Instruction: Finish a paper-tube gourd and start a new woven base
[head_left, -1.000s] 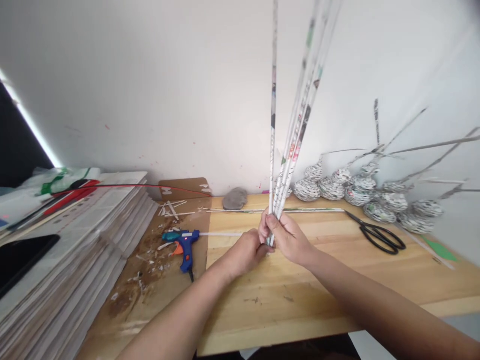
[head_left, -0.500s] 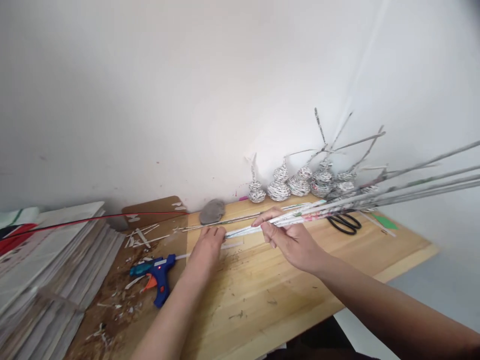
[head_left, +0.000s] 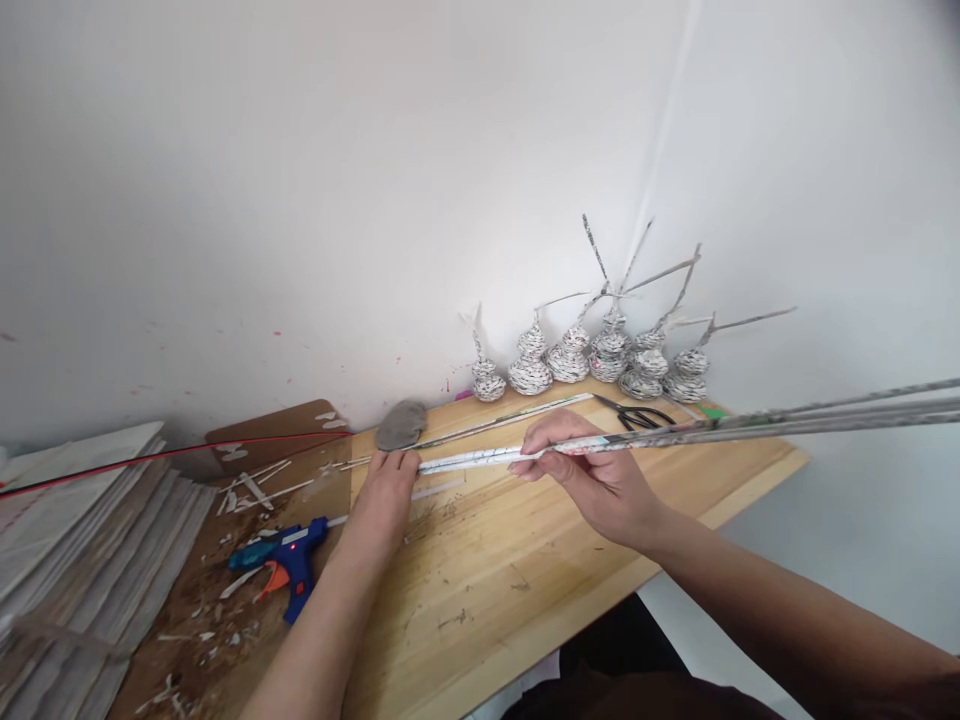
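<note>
A bundle of long rolled-paper sticks (head_left: 480,458) runs across the middle of the view and out past the right edge. My left hand (head_left: 388,490) is closed round its left end. Farther right along the bundle, my right hand (head_left: 589,480) pinches the sticks between thumb and fingers. Just behind my hands, more thin paper sticks (head_left: 502,415) lie on the wooden board (head_left: 480,620). Beyond my right hand rest black-handled scissors (head_left: 637,415). A grey cloth-like lump (head_left: 401,425) sits behind my left hand.
Several gourd-shaped woven paper pieces (head_left: 531,365) stand along the wall with sticks poking up. A blue glue gun (head_left: 296,560), its red light on, lies left of my left forearm among paper scraps. Stacked paper (head_left: 97,540) fills the far left, crossed by a red and black cord (head_left: 187,455).
The view has shifted, so the scene sits farther left. The bundle's loose right end has lowered and its sticks are closer together. Both hands keep their hold.
</note>
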